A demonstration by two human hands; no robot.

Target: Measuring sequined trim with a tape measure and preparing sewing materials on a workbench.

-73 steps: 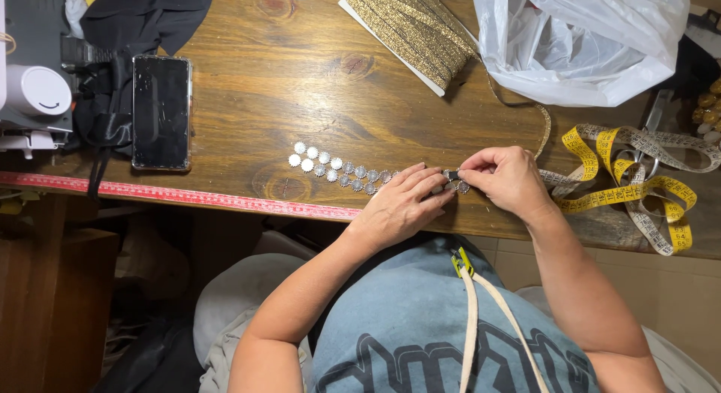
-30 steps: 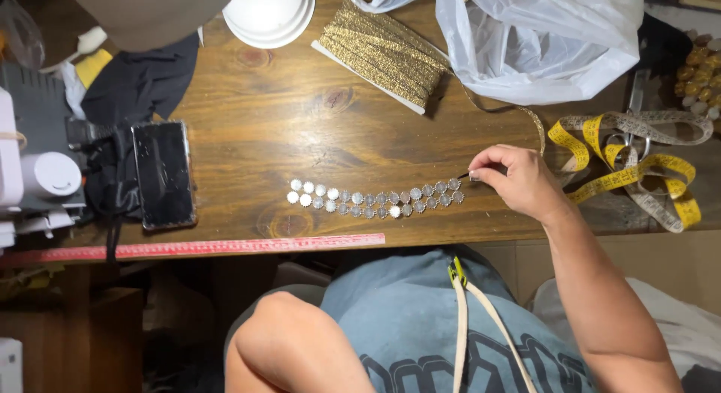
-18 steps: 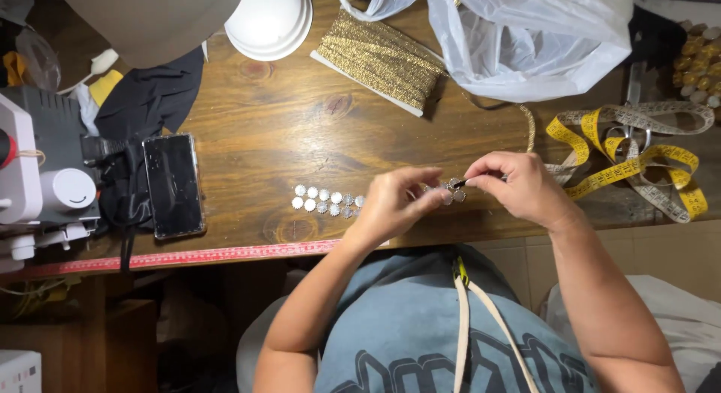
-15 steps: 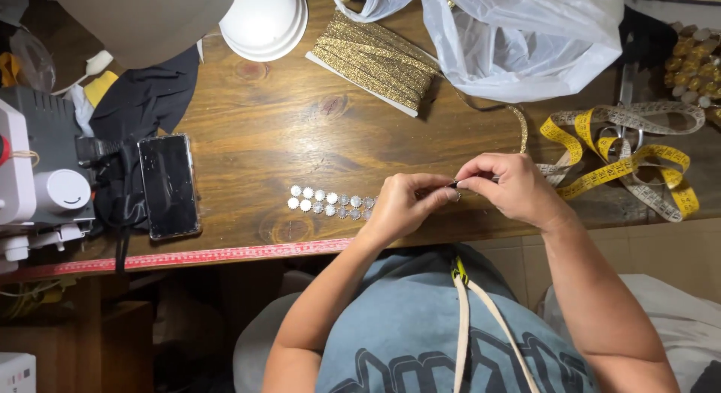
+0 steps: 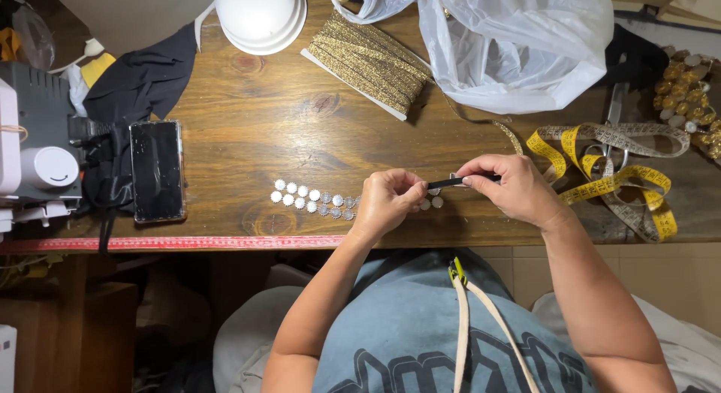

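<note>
both hands meet over the near edge of the wooden table [image 5: 300, 138], working at the right end of a strip of silver rhinestone trim [image 5: 315, 200] that lies flat in two rows. the left hand [image 5: 387, 201] has its fingers curled in, thumb and forefinger pressed together on the trim's end, which they cover. the right hand [image 5: 514, 189] pinches a thin dark tool [image 5: 451, 182] between thumb and forefingers, its tip pointing toward the left fingertips. to do this well, it seems best to keep the strip flat and pinned close to the working point, and to move the tool in small, steady strokes so the stones stay aligned. a yellow measuring tape [image 5: 601, 179] lies just right of the hands, a phone [image 5: 157, 170] well to the left.
</note>
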